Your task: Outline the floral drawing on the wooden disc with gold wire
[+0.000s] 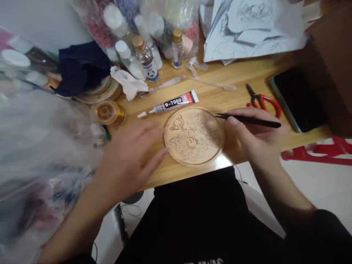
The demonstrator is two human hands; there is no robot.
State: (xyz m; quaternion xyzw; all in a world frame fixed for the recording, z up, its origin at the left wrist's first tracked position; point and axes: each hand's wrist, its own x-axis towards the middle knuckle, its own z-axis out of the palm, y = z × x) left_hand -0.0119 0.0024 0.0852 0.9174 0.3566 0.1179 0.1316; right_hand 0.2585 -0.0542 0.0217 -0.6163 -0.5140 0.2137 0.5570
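A round wooden board (196,156) with a pencilled flower design lies on the table in front of me. Gold wire (191,143) forms a ring at the flower's centre, and more gold wire outlines a small shape at the upper left. My left hand (134,150), blurred, is at the board's left edge, thumb and fingers apart and nothing visible in it; whether it touches the rim I cannot tell. Black tweezers (253,120) are held in my right hand (254,135), their tips over the board's upper right edge. Just behind the board lies a B-7000 glue tube (176,102), its white cap (142,114) off beside the nozzle.
Left of the board stands a spool of gold wire (108,113). Red-handled pliers (264,102) and a phone (299,99) lie to the right. Small bottles (148,60), a crumpled tissue (129,83) and drawn paper sheets (253,33) line the back. Plastic bags crowd the left.
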